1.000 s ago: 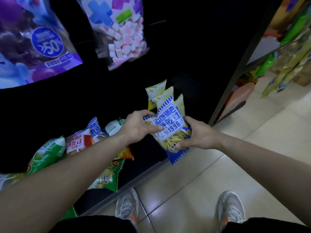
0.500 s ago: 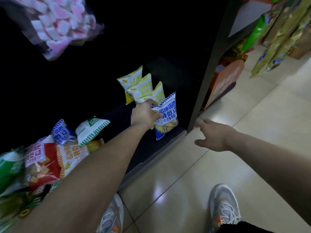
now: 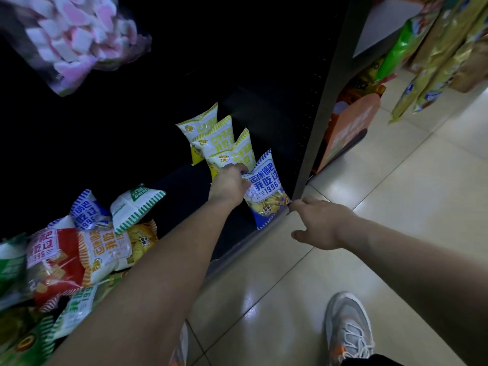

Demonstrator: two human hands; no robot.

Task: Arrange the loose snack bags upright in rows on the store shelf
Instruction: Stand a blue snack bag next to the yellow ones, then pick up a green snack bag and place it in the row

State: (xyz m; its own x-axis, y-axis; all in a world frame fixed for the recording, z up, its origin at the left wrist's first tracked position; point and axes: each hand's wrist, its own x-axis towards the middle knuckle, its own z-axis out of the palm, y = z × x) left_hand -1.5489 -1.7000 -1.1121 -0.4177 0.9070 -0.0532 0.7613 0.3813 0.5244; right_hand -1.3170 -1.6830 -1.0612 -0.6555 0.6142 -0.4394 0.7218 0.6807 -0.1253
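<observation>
A blue-and-white snack bag (image 3: pixel 266 191) stands upright at the front right of the dark bottom shelf (image 3: pixel 232 233), in front of three upright yellow bags (image 3: pixel 211 138) in a row. My left hand (image 3: pixel 229 184) grips the blue bag's upper left edge. My right hand (image 3: pixel 318 223) hovers over the floor just right of the bag, fingers loosely extended toward the shelf's front corner, holding nothing. A loose pile of bags lies at the shelf's left: a red one (image 3: pixel 50 265), a blue one (image 3: pixel 85 210), a green-striped white one (image 3: pixel 134 206), an orange one (image 3: pixel 116 247).
A dark shelf upright (image 3: pixel 324 101) bounds the bay on the right. Beyond it stand an orange display card (image 3: pixel 351 128) and hanging green and yellow packets (image 3: pixel 433 62). A marshmallow bag (image 3: pixel 76 38) hangs top left. My shoes (image 3: pixel 348 328) stand on the tiled floor.
Both hands held the blue bag a second ago. The left hand has set it upright in front of the yellow bags, and the right hand has let go and drifted beside it.
</observation>
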